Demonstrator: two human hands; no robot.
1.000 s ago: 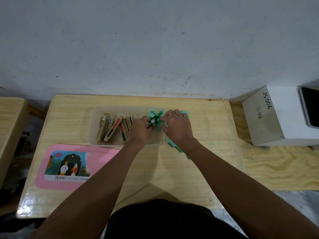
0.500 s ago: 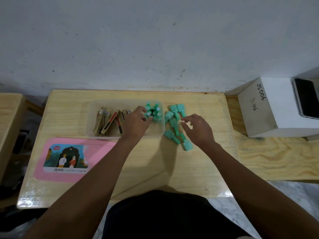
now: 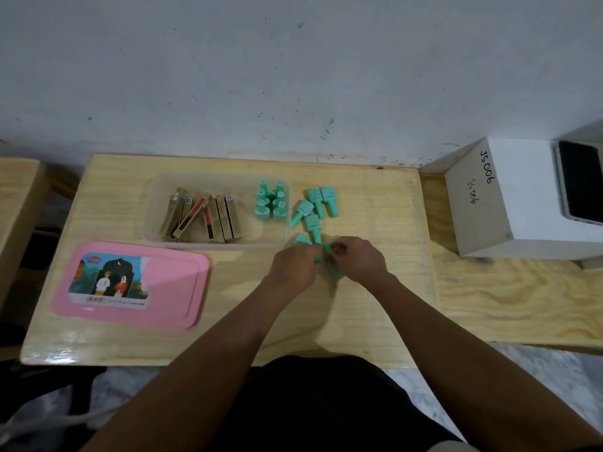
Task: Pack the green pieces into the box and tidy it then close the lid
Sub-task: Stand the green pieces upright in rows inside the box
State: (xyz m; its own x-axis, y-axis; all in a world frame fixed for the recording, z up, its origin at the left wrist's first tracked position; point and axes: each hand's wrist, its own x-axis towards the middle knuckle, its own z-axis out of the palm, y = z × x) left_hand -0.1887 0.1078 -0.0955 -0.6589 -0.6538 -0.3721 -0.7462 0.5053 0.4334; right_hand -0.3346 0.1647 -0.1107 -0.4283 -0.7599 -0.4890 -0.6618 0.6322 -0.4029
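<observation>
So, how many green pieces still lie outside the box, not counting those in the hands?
4 clearly: two side by side, one tilted, one below. More are gathered under both hands, partly hidden.

Your hands meet over loose green pieces beside the box.
Your left hand [image 3: 295, 262] and right hand [image 3: 359, 259] pinch green pieces [image 3: 329, 267] just right of the clear box [image 3: 156, 203]; pink lid [image 3: 169, 285] lies apart.
</observation>
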